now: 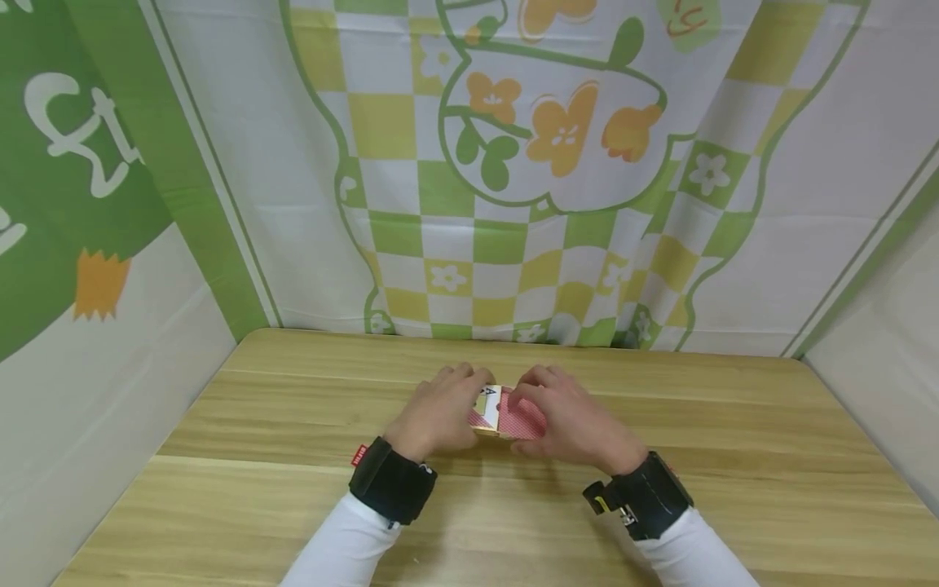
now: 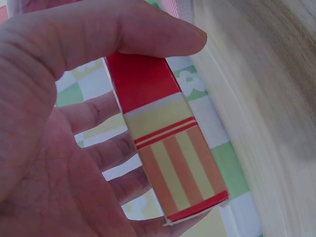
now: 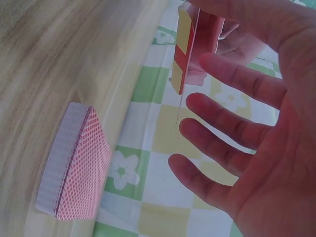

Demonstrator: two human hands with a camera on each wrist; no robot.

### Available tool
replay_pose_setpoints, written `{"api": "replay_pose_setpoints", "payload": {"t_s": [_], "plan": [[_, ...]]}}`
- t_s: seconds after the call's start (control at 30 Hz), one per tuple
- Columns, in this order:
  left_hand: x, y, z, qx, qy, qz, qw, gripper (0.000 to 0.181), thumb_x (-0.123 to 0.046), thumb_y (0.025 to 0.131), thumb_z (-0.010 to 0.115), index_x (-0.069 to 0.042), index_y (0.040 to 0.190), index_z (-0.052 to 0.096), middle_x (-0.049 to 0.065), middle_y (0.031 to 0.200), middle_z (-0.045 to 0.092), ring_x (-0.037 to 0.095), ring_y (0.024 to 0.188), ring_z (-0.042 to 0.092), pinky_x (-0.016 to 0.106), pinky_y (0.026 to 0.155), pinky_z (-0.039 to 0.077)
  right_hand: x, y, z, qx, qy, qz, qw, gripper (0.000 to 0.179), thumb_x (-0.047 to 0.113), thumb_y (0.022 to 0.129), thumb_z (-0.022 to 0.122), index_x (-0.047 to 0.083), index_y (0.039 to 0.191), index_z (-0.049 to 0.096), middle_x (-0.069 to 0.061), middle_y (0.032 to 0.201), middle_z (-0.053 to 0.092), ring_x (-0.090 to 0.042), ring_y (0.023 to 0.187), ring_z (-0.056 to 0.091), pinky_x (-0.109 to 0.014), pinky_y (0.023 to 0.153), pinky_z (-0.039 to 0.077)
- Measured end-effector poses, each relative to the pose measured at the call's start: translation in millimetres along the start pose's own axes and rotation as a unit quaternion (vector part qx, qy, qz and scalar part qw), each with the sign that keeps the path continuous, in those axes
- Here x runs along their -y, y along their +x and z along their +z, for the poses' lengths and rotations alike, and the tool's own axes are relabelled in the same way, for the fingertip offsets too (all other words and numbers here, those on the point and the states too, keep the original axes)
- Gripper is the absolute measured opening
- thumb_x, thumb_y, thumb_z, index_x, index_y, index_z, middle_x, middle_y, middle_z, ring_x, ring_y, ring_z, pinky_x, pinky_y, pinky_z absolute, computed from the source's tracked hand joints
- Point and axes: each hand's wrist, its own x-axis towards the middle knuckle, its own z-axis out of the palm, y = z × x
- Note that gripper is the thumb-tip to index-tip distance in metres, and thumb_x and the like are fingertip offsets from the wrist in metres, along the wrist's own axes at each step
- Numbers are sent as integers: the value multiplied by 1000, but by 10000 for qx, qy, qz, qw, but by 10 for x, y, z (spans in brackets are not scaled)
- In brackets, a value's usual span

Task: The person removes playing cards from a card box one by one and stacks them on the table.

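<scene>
My left hand [image 1: 440,412] grips a playing card box [image 1: 482,409], with the thumb along the near side and the fingers behind. In the left wrist view, the side of the box [image 2: 170,143] is red, cream and orange striped. A stack of playing cards [image 3: 81,170] with red patterned backs lies on the table. My right hand [image 1: 575,420] hovers over the stack in the head view, fingers loosely bent. In the right wrist view its fingers [image 3: 227,111] are spread, and its thumb reaches the open end of the box.
The wooden table [image 1: 293,505] ends at a hanging cloth [image 1: 513,244] with green and yellow checks behind the hands. Cloth walls [image 1: 110,391] stand to the left and right. Each wrist wears a black strap [image 1: 392,481].
</scene>
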Motion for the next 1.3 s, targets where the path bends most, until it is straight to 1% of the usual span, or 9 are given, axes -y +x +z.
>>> {"api": "replay_pose_setpoints", "payload": {"t_s": [0.27, 0.47, 0.6, 0.8, 1.13, 1.3], "plan": [[-15, -2, 14, -10, -80, 35, 10000, 69, -7, 68, 88, -13, 131, 60, 7, 119, 60, 29, 111, 55, 54, 87, 49, -4, 5, 9, 45, 151, 20, 9999, 43, 31, 74, 91, 17, 109, 70, -1, 116, 59, -21, 106, 55, -39, 84, 49], [-14, 0, 23, -29, -130, 51, 9999, 69, -8, 67, 90, -13, 129, 61, 7, 116, 60, 28, 107, 54, 53, 85, 50, -2, 8, 18, 50, 114, 21, 9999, 38, 30, 76, 89, 16, 107, 70, -1, 113, 62, -20, 103, 57, -40, 84, 49], [-7, 7, 35, -43, -121, 62, 9999, 70, -9, 66, 91, -13, 129, 61, 7, 116, 60, 27, 106, 54, 53, 85, 50, 4, 5, 16, 67, 129, 73, 9999, 37, 29, 77, 89, 16, 106, 70, -1, 113, 62, -20, 102, 56, -40, 84, 49], [2, 6, 29, -41, -104, 60, 9999, 69, -9, 67, 90, -14, 129, 61, 7, 117, 60, 28, 108, 54, 54, 86, 49, -21, -2, 6, 72, 150, 50, 9998, 38, 28, 76, 90, 16, 106, 70, -1, 112, 62, -21, 102, 58, -39, 84, 50], [33, -3, 8, -73, -77, -4, 9999, 67, -8, 67, 88, -13, 128, 61, 8, 116, 60, 30, 108, 55, 53, 85, 50, -86, -18, -33, 252, 270, 254, 9990, 39, 20, 75, 89, 15, 108, 70, 0, 111, 61, -18, 99, 57, -34, 79, 52], [44, -5, 2, -84, -90, -15, 9999, 67, -7, 67, 89, -13, 128, 61, 8, 116, 61, 30, 108, 55, 53, 85, 50, -89, -19, -52, 320, 281, 335, 9985, 40, 19, 75, 89, 16, 109, 69, 0, 111, 61, -19, 99, 57, -35, 79, 51]]}}
